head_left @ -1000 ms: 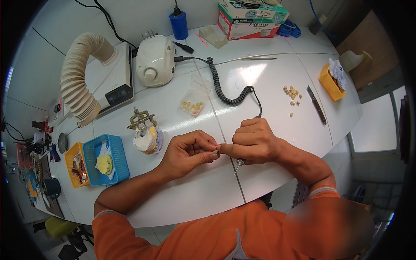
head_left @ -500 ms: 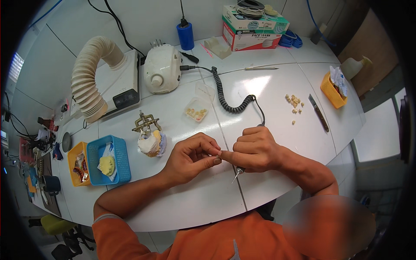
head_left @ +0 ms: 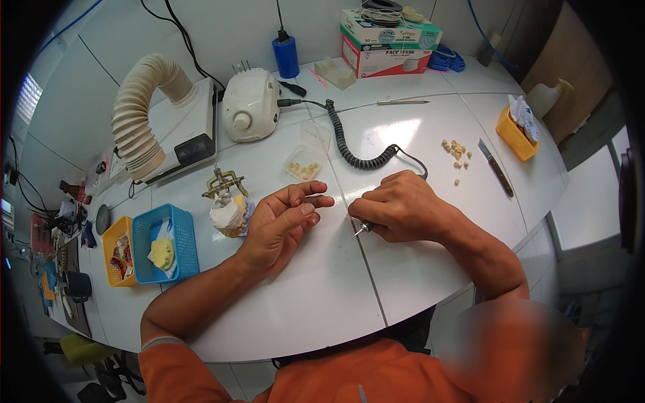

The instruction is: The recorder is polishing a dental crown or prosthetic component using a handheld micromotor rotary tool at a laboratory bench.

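My right hand [head_left: 406,208] is wrapped round a dark rotary handpiece [head_left: 367,226], whose thin metal bur points down and left over the white table. A coiled black cord [head_left: 363,163] runs from behind that hand to a white control unit [head_left: 250,107]. To its left, my left hand [head_left: 282,225] is turned palm up with its fingers apart, and I see nothing in it. Beside the left hand stands a brass articulator [head_left: 223,185] bearing a white and yellow plaster model [head_left: 230,216]. Just beyond the fingertips is a small clear box [head_left: 304,164] of yellowish tooth-like pieces.
Several loose tooth-like pieces [head_left: 457,149] lie at right near a knife [head_left: 496,169]. A yellow basket [head_left: 517,138] stands farther right. On the left are a blue basket [head_left: 189,252], another yellow basket [head_left: 111,258] and a ribbed hose [head_left: 134,114]. Mask boxes [head_left: 386,62] are stacked at the back.
My hands have parted from where their fingertips met. The left has moved back left and opened palm up; the right has turned, still gripping the handpiece.
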Demonstrator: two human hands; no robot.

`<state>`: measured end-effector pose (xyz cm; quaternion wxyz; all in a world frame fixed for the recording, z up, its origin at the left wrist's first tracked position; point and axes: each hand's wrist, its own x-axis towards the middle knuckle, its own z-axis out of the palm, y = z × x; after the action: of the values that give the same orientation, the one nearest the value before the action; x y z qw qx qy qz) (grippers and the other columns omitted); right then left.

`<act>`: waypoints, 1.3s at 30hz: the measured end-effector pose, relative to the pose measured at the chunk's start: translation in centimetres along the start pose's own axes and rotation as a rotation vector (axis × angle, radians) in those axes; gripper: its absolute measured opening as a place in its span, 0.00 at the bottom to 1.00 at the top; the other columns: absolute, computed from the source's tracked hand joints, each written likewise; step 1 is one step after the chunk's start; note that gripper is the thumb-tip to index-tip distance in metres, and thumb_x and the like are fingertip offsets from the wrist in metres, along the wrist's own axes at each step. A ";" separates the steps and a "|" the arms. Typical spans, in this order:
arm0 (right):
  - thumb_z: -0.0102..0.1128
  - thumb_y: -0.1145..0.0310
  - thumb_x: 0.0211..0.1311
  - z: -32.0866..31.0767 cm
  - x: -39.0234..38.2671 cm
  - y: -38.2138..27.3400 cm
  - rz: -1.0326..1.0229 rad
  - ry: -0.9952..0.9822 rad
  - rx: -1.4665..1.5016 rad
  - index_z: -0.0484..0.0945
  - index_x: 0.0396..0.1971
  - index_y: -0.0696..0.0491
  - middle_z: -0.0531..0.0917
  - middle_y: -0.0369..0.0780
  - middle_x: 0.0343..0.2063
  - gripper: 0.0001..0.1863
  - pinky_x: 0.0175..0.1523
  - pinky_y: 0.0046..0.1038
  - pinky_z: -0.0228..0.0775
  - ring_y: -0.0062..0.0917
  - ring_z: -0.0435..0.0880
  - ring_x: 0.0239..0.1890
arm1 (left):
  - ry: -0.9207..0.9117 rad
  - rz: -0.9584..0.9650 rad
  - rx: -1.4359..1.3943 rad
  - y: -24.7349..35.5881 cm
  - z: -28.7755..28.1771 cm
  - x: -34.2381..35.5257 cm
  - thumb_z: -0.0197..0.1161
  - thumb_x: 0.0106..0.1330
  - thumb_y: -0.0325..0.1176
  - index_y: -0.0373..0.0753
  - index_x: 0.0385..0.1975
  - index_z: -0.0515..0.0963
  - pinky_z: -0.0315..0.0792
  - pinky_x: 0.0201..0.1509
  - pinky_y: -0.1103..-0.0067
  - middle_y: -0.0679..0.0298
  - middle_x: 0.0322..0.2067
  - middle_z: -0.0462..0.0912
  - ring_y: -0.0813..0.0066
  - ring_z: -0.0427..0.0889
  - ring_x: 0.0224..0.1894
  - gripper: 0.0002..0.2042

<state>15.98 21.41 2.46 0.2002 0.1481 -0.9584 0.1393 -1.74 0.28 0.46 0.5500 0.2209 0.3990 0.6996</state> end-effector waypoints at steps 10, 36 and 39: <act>0.75 0.74 0.48 0.2 -0.1 0.2 0.056 -0.038 -0.015 0.83 0.32 0.49 0.85 0.34 0.21 0.11 0.27 0.33 0.73 0.30 0.83 0.20 | -0.110 -0.061 -0.289 -0.4 -1.3 0.1 0.63 0.73 0.20 0.40 0.45 0.75 0.75 0.59 0.76 0.53 0.68 0.73 0.63 0.75 0.70 0.07; 0.70 0.61 0.68 -2.1 0.5 1.4 0.566 -0.230 -0.068 0.79 0.35 0.52 0.87 0.41 0.23 0.11 0.35 0.42 0.77 0.41 0.88 0.28 | -0.167 -0.096 -0.303 -0.2 -1.1 0.0 0.66 0.77 0.29 0.41 0.50 0.72 0.75 0.54 0.76 0.53 0.68 0.69 0.62 0.78 0.65 0.10; 0.70 0.61 0.69 -2.3 0.8 1.3 0.622 -0.272 -0.052 0.79 0.37 0.51 0.87 0.42 0.23 0.11 0.35 0.42 0.77 0.42 0.88 0.29 | -0.161 -0.091 -0.287 -0.1 -0.9 0.0 0.67 0.77 0.30 0.40 0.49 0.72 0.75 0.52 0.77 0.52 0.68 0.68 0.62 0.79 0.63 0.10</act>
<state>15.66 23.16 4.53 0.0220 -0.1391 -0.9789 0.1483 -2.36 -0.03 -0.15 0.6371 0.1772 0.2594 0.7039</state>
